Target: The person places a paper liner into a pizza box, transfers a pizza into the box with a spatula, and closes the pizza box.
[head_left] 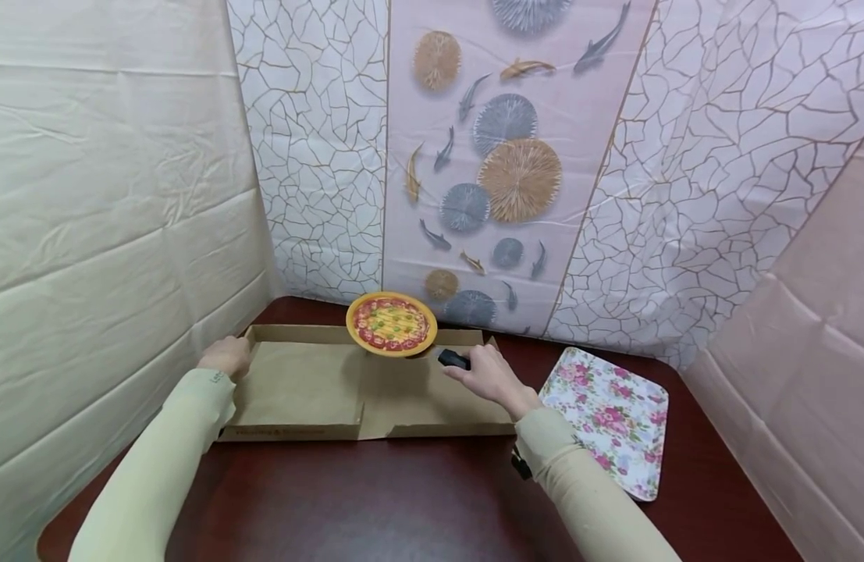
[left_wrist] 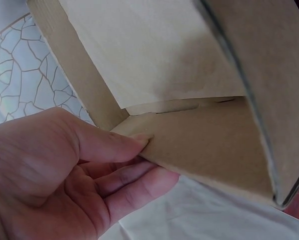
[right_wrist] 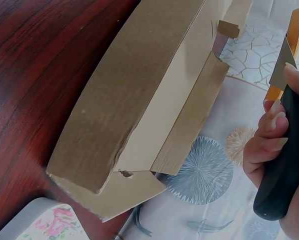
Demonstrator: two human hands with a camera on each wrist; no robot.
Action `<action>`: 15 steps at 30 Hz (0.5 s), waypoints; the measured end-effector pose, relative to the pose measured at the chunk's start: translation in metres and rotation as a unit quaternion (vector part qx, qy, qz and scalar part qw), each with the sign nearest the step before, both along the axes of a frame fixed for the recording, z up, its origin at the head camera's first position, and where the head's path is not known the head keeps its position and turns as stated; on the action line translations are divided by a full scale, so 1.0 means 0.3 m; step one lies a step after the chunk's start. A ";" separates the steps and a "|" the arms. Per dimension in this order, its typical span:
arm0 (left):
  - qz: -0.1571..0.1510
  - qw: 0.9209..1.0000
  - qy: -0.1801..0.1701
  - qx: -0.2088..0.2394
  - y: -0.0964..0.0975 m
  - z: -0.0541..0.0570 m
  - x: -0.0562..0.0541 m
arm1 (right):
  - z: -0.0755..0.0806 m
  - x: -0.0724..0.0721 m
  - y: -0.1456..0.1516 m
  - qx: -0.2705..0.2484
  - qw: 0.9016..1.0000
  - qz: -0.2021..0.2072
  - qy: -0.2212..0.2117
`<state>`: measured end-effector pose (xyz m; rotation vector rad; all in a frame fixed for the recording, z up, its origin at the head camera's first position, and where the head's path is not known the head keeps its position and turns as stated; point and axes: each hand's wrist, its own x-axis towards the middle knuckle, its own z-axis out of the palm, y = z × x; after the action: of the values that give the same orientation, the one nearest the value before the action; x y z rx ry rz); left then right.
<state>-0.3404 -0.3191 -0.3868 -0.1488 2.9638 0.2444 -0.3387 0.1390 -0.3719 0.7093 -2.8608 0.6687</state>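
Observation:
An open cardboard pizza box (head_left: pixel 305 382) lies on the table, its lid folded out flat to the right. My left hand (head_left: pixel 224 357) pinches the box's left side wall (left_wrist: pixel 199 150) between thumb and fingers. Above the back of the box, a round pizza (head_left: pixel 392 324) with an orange rim is held up on a pizza server. My right hand (head_left: pixel 492 375) grips the server's black handle (right_wrist: pixel 284 170); its metal blade (right_wrist: pixel 281 67) runs in under the pizza's rim, mostly hidden by it. Pizza and server are over the box's right half and middle.
To the right of the box is a white tray (head_left: pixel 607 414) with pink flowers. The dark red table (head_left: pixel 361 499) reaches back to a patterned cloth (head_left: pixel 474 156), and pale cloth walls (head_left: pixel 108 234) stand at both sides.

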 end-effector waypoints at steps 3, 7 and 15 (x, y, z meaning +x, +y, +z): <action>0.004 1.000 0.001 -0.002 -0.003 0.002 -0.003 | 0.005 0.001 -0.012 -0.001 1.000 0.002 0.000; -0.003 1.000 0.005 -0.003 -0.002 0.006 0.003 | 0.004 0.004 -0.029 -0.003 1.000 0.003 -0.004; -0.002 1.000 0.005 -0.004 0.006 0.002 0.012 | -0.002 0.006 -0.058 -0.008 1.000 0.015 0.000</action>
<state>-0.3368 -0.3174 -0.3862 -0.1422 2.9757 0.2349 -0.3369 0.1217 -0.3725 0.7501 -2.8465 0.6958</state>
